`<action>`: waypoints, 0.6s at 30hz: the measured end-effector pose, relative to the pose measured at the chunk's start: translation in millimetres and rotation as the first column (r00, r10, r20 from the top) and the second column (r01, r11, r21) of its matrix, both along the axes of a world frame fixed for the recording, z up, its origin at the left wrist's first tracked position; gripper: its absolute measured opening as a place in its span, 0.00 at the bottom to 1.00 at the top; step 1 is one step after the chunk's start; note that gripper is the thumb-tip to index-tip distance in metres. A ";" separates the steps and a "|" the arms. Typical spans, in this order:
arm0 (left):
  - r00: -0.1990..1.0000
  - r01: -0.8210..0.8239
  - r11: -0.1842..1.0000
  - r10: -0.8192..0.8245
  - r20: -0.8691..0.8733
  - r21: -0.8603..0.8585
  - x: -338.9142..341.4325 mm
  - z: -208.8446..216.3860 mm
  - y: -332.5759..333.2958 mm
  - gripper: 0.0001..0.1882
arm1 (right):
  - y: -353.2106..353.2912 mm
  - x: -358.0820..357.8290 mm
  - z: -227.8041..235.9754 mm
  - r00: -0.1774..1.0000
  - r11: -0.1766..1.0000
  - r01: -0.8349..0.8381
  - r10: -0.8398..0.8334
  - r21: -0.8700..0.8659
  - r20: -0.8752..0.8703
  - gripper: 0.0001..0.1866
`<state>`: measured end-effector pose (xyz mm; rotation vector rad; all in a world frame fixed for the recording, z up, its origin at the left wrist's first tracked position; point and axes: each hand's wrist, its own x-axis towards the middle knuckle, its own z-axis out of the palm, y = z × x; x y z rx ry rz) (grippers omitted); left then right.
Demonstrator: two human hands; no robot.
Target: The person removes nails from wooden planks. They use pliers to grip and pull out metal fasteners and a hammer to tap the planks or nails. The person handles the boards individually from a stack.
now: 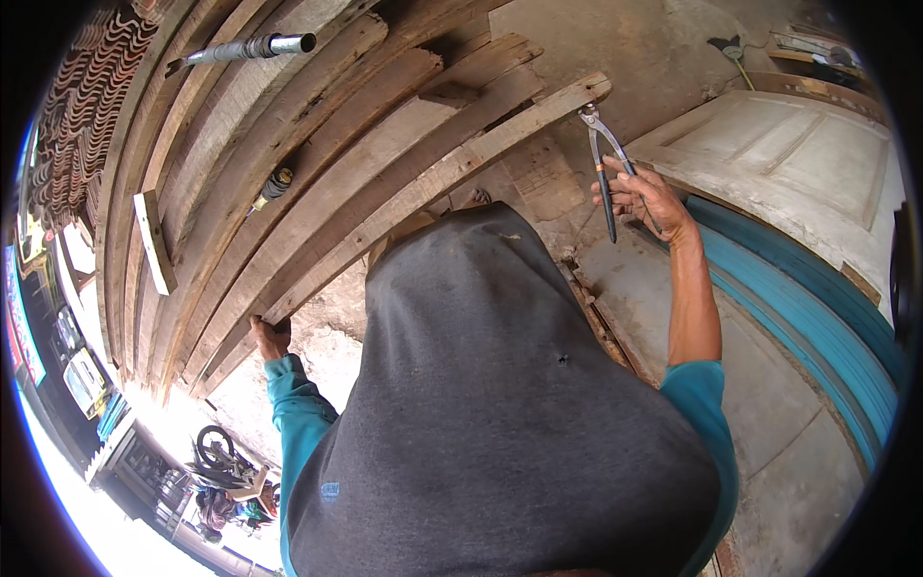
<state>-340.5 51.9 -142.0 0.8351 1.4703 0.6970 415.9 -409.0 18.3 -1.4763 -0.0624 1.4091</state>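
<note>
My left hand [270, 337] is closed around the near left end of a long wooden plank [481, 152], the outermost of several old timbers. In my right hand [649, 200] are pincers [593, 121] with dark-gripped handles spread apart. Their jaws meet the plank's edge near its far right end; whether they grip a nail there is too small to tell. A metal bar tool [245, 50] with a wrapped middle lies across the timbers at the upper left. Closer in, a tool with a dark, ringed handle [276, 183] rests on the wood.
A short wood offcut [154, 242] lies across the timbers [327, 120]. Stacked wavy roof tiles [87, 106] stand at far left. To the right are a pale panelled door [769, 149] and long teal boards [779, 308]. A motorbike [226, 457] shows at lower left.
</note>
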 end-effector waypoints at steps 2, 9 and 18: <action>0.999 -0.018 1.000 0.018 0.031 0.025 3.2 2.6 -1.4 0.27 | -2.2 1.4 -2.2 1.000 1.000 0.009 -0.009 0.020 -0.003 0.32; 0.991 -0.127 0.992 0.128 0.045 -0.022 23.8 22.2 -9.1 0.32 | -6.6 16.5 -4.1 0.999 0.997 -0.012 0.015 0.074 -0.040 0.33; 0.996 -0.056 0.998 0.058 -0.075 0.027 41.7 40.6 -16.1 0.24 | -26.2 40.4 -36.6 0.978 0.984 0.046 -0.009 0.171 -0.210 0.32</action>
